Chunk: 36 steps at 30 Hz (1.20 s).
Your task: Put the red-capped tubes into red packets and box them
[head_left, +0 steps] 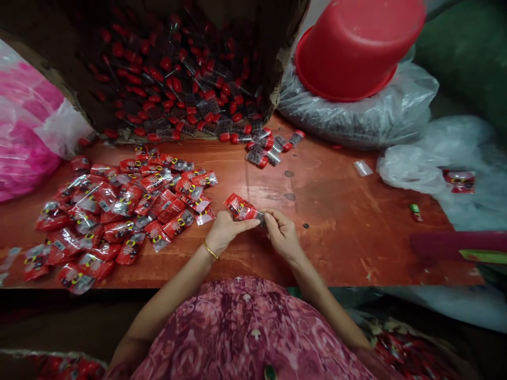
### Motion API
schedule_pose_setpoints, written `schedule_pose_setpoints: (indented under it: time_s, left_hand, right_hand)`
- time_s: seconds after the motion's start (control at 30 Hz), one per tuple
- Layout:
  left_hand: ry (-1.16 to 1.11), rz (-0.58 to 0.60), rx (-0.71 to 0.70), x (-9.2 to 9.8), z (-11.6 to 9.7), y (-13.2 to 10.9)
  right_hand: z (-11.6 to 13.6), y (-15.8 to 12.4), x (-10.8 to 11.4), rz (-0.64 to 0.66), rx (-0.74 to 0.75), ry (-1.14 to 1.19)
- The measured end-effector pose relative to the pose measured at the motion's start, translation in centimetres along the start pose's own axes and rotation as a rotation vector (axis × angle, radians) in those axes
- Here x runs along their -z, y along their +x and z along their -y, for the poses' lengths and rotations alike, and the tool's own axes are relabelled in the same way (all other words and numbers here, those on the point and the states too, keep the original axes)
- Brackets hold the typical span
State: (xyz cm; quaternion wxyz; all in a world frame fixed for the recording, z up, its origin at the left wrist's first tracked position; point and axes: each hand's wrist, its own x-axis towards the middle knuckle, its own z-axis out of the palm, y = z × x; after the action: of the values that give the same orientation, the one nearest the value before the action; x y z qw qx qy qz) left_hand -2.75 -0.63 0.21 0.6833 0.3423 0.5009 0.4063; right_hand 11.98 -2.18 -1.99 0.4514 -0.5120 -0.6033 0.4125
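Observation:
My left hand and my right hand meet over the reddish wooden table, both pinching one small red packet between them. A gold bangle sits on my left wrist. To the left lies a spread pile of several filled red packets. Beyond my hands, a few small red-capped tubes lie loose on the table, spilled from a tipped cardboard box full of the same items.
An upturned red plastic tub rests on a clear plastic bag at the back right. More clear bags lie at right, a pink bag at left. A small clear sleeve and a green item lie loose.

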Motion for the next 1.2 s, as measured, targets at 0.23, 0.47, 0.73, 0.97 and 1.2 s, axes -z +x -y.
schedule_pose_setpoints:
  time_s: [0.23, 0.47, 0.73, 0.97, 1.2]
  left_hand:
    - [-0.261, -0.071, 0.043, -0.6, -0.3, 0.1]
    - [-0.291, -0.198, 0.041, -1.0, -0.4, -0.1]
    - [-0.296, -0.188, 0.031, -1.2, -0.6, -0.2]
    - [-0.346, -0.208, 0.069, -1.3, -0.6, -0.4]
    - [-0.297, -0.201, -0.003, -1.5, 0.9, -0.5]
  right_hand:
    - [0.0, 0.4, 0.0, 0.014, -0.047, 0.107]
    - [0.3, -0.1, 0.1, -0.005, 0.105, -0.043]
    - [0.2, -0.5, -0.1, 0.017, 0.141, -0.138]
    - [0.1, -0.5, -0.1, -0.008, 0.122, -0.134]
    - [0.0, -0.6, -0.6, -0.062, 0.022, -0.032]
